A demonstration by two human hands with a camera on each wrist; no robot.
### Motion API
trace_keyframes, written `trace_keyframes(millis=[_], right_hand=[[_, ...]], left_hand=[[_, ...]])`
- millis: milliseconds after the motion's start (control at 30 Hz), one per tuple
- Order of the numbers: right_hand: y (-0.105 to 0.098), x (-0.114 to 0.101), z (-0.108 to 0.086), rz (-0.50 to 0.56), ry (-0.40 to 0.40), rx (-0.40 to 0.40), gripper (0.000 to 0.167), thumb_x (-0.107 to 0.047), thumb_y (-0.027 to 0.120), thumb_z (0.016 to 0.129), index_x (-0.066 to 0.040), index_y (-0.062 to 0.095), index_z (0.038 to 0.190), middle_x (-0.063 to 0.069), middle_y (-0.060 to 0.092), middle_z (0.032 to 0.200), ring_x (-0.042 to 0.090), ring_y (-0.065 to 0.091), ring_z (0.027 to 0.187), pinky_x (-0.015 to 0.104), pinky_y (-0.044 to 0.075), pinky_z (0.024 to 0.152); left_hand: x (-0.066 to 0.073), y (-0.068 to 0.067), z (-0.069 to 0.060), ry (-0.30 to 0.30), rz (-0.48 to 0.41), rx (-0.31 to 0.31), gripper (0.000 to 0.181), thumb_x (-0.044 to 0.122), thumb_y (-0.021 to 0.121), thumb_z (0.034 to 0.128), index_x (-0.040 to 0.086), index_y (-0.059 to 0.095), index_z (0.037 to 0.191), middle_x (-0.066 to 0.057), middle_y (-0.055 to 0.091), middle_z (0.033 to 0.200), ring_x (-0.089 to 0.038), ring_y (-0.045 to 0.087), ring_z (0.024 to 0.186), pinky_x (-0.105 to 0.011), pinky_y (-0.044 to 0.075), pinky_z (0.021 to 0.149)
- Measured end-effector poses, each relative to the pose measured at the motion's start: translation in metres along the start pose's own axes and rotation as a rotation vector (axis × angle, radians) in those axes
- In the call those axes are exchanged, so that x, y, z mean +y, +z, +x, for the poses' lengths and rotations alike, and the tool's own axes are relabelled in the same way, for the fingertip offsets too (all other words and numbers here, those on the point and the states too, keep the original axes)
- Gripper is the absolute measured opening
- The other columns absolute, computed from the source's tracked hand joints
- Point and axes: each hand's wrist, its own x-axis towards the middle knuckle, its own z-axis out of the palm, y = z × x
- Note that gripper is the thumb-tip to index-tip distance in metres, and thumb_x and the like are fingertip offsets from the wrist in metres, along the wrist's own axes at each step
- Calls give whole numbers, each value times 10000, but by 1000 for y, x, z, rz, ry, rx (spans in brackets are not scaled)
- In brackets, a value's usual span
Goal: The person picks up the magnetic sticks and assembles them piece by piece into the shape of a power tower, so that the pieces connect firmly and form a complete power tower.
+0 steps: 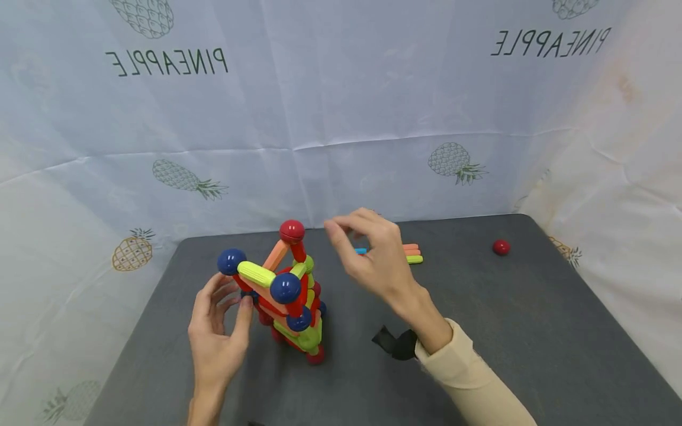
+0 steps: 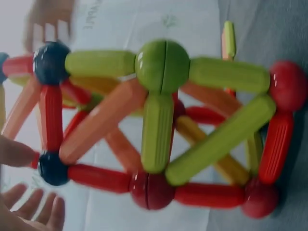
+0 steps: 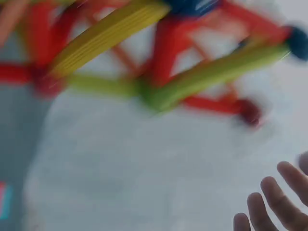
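A tower of coloured magnetic sticks and balls (image 1: 309,337) stands upright left of the middle of the table. Its top carries two blue balls and a red ball (image 1: 292,231), with a lime stick (image 1: 257,274) between the blue ones. My left hand (image 1: 221,331) holds the tower's upper left corner, thumb by a lower blue ball (image 2: 53,168) and a finger at the red stick; its other fingers spread loosely beside the frame. To the right of the tower, my right hand (image 1: 375,254) is raised with loosely bent fingers (image 3: 276,204) and nothing in them.
Behind the right hand lie several loose sticks, among them a lime one (image 1: 414,259) and a blue one (image 1: 361,251). A red ball (image 1: 501,247) sits at the far right of the dark table (image 1: 506,331). Black strap-like material (image 1: 395,343) shows beside the right cuff. A pineapple-print cloth (image 1: 341,106) hangs behind.
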Motion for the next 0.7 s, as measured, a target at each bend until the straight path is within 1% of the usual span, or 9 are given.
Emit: trace_keyframes(millis=[100,167,267,333,367,467,567,633,700], right_hand=[[6,39,-4,-112,130,-58,180,-141,698,949,-67,784,1089,76,735,944,193,679,868,363,573,796],[12,64,-10,-205,219,-155,225,-155,696,957,-74,767,1155,106,733,1039,250,674,931,401,560,803],[23,101,-24,-344,324,-310,295,-173,701,964,-84,732,1243,136,709,1192,308,648,1003,413,539,775],[31,122,-34,-414,360,-396,326,-180,707,965,-86,715,1277,152,693,1236,328,632,1018,413,529,765],[35,131,-39,-437,368,-435,340,-179,709,965,-86,706,1293,158,687,1253,335,630,1027,412,533,768],[43,151,-51,-488,361,-549,379,-178,713,966,-79,680,1330,165,670,1300,352,621,1098,437,553,851],[48,160,-58,-539,342,-646,413,-185,713,967,-67,654,1358,161,641,1350,365,592,1187,482,543,928],[51,162,-60,-575,334,-679,433,-188,716,966,-63,641,1374,154,631,1347,360,579,1198,488,540,920],[53,162,-61,-585,329,-681,432,-173,727,956,-58,648,1365,154,639,1284,352,584,1141,476,538,870]], left_hand=[[7,7,-3,-7,-108,-16,863,-199,628,774,-37,310,1560,18,437,1490,-130,432,1349,-162,344,1106],[11,13,-6,-29,-116,-67,1021,-77,704,761,31,167,1623,-48,308,1593,-189,294,1433,-312,261,1184],[15,23,-10,-85,-39,-136,1270,185,866,741,130,-17,1652,-101,101,1683,-232,113,1507,-590,133,1244],[17,31,-12,-117,35,-146,1402,305,937,687,156,-72,1649,-127,54,1690,-244,83,1512,-751,122,1174],[17,35,-13,-131,59,-142,1436,309,954,667,163,-85,1647,-139,63,1684,-243,85,1510,-786,135,1144],[18,43,-12,-128,85,-109,1454,195,970,633,143,-71,1647,-195,185,1620,-245,141,1470,-760,202,1109],[18,44,-11,-123,87,-90,1431,118,952,629,141,-51,1650,-223,260,1560,-208,177,1431,-709,248,1088],[18,42,-12,-130,98,-95,1412,112,942,638,148,-41,1651,-227,261,1556,-162,180,1422,-708,277,1080],[18,40,-12,-125,110,-108,1393,108,930,645,143,-33,1652,-233,253,1565,-124,178,1425,-728,284,1079]])
